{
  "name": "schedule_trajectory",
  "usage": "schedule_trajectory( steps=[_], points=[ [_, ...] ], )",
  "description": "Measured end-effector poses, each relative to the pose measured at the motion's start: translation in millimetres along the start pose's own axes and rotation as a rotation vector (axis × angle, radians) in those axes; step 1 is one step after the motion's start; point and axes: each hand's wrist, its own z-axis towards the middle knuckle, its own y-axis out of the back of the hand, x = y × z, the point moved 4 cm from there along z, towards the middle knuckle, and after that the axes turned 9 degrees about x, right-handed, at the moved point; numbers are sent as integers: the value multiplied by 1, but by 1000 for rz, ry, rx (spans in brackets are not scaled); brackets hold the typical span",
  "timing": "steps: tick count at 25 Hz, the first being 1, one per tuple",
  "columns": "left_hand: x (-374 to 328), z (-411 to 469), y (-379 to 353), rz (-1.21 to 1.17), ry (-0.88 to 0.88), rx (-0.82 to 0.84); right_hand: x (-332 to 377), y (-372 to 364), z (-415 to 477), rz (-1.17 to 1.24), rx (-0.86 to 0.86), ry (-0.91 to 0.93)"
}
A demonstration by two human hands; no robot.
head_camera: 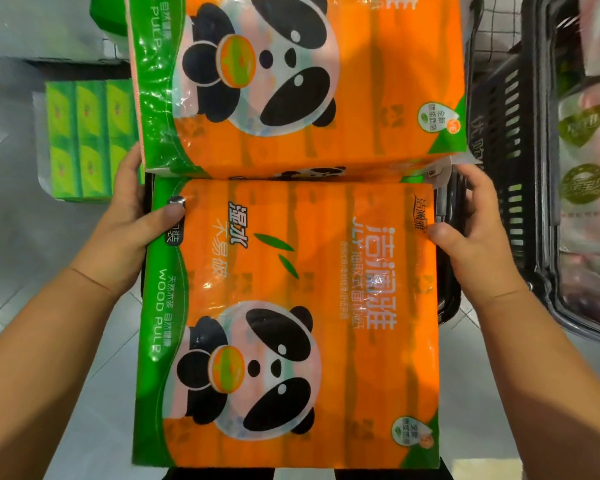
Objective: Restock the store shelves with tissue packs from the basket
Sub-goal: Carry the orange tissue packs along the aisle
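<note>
Green tissue packs (80,140) sit on the floor (14,237), mid-left of frame. Left grip (129,230) pinches the near orange pack (291,323) at its left edge, thumb on top. Right grip (475,230) does same at the right edge, prob. to lift it level out of the black basket (449,299) beneath. 2nd orange pack (291,81) lies just beyond, top centre. Other basket (510,140), far right, holds more stock

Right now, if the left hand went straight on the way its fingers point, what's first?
Most likely the green side edge of the far panda pack, just beyond the left hand gripping the near panda pack. Depth is unclear; it might slip past.
</note>
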Motion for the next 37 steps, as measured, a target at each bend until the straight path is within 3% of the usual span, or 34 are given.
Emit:
schedule_trajectory(
  steps=[5, 10, 16, 24, 30, 37],
  points=[
    [5, 1, 0, -20, -35, -25, -5, 2, 3, 0, -146, 31],
    [-2, 4, 0, 8, -40, -5, 0, 2, 11, -60, -15, -18],
    [-3, -5, -11, -55, -29, -143, -1, -5, 11, -10, -98, 56],
    [-3, -20, -8, -68, -106, -198, -5, -7, -5, 79, -112, 42],
    [-54, -41, -22, -46, -88, -166, 33, 7, -30, 93, -139, 27],
    [-175, -114, -52, 0, -78, -150, 147, 26, -118, 220, -193, -12]
  ],
)
